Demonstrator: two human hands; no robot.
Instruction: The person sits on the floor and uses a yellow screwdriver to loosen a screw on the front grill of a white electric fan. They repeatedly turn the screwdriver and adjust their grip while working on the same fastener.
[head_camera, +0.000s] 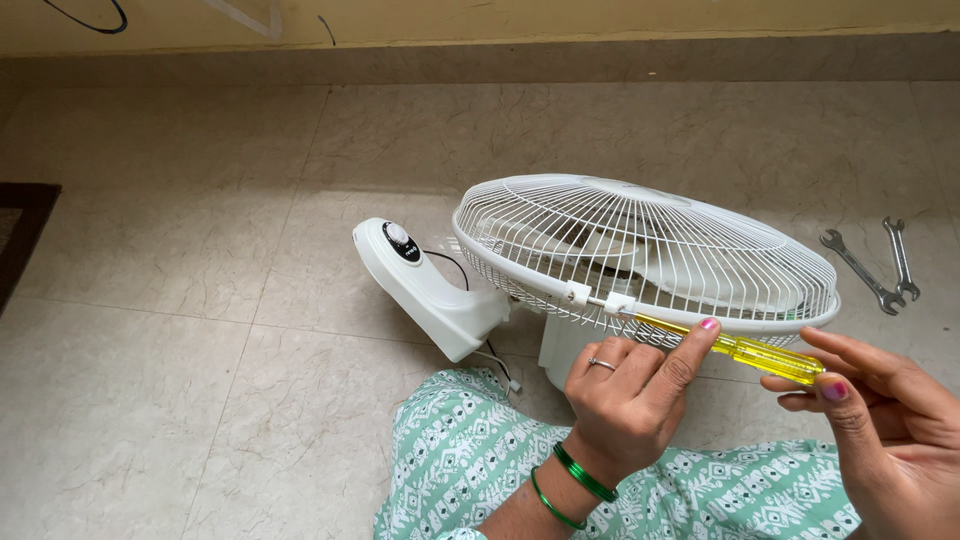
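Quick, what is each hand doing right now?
Left hand: loosely curled, thumb steadying the yellow screwdriver at the white fan rim.
Right hand: fingers pinching the screwdriver's handle end.

Right hand (880, 420) cut off by edge

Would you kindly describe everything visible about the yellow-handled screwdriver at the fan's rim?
The screwdriver with a clear yellow plastic handle lies nearly level, sloping down to the right. Its thin metal shaft points left, with the tip at a small white clip on the rim of the white wire fan cage. The left hand steadies it, its index finger resting on the handle's front end; the right hand pinches the handle's rear end between fingertips. It sits above the floor, not touching it.
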